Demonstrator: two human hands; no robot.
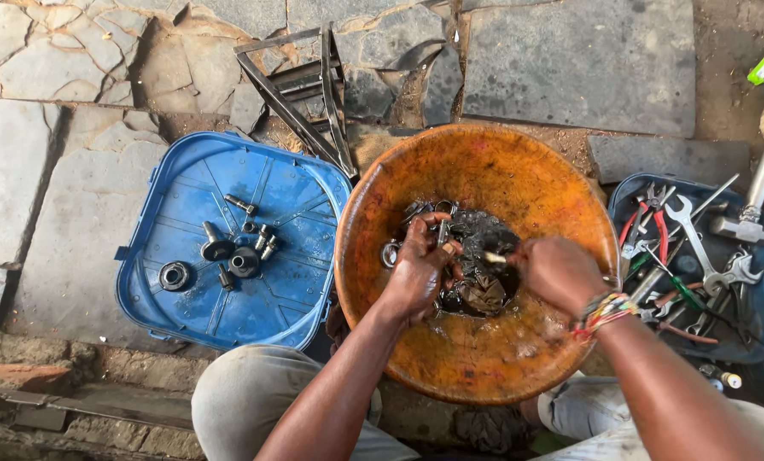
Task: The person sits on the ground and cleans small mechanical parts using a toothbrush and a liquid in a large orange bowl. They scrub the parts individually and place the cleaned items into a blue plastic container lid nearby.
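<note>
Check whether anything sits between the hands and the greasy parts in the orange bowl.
Nothing visible does. The left hand and right hand are already down in the orange bowl, on the dark parts.

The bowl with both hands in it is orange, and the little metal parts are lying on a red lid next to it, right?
Not quite. The lid is blue, not red, as the head view shows. The rest holds: the bowl is orange, the left hand and right hand are both in it, and the small metal parts lie on the lid beside it.
</note>
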